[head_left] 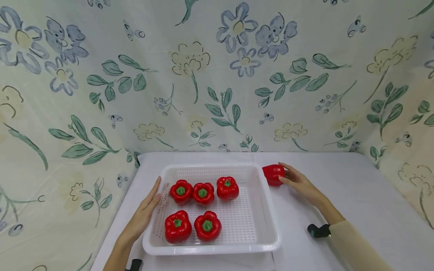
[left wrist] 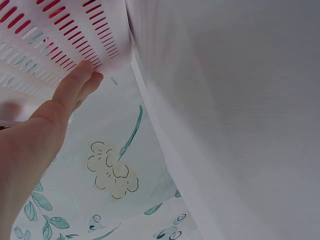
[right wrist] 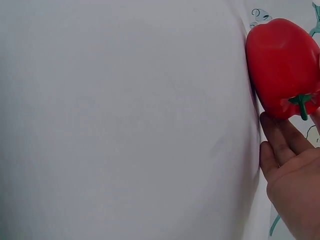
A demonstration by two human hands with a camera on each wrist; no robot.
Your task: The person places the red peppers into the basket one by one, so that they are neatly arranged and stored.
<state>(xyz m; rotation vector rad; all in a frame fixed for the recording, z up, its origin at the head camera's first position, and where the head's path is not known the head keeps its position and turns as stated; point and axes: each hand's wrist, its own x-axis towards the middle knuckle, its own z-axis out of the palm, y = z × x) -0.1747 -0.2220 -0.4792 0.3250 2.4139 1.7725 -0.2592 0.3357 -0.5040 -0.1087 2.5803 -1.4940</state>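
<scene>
A white perforated plastic basket [head_left: 211,249] holds several red bell peppers [head_left: 207,226] with green stems facing up. Along its left side lies my left hand [head_left: 144,214], fingers straight against the wall. The left wrist view shows that hand [left wrist: 55,117] touching the slotted side [left wrist: 112,37]. Just outside the basket's right rim, another red bell pepper [head_left: 273,174] lies on its side. My right hand [head_left: 301,184] holds it between thumb and fingers at the stem end. From the right wrist, the pepper's green stem [right wrist: 301,105] points toward the palm, and the thumb is mostly cut off.
A white cloth covers the table [head_left: 325,180]. Behind it and at the sides hangs a flower-patterned fabric [head_left: 217,75]. Black devices are strapped at the right wrist [head_left: 318,230] and the left wrist [head_left: 136,264].
</scene>
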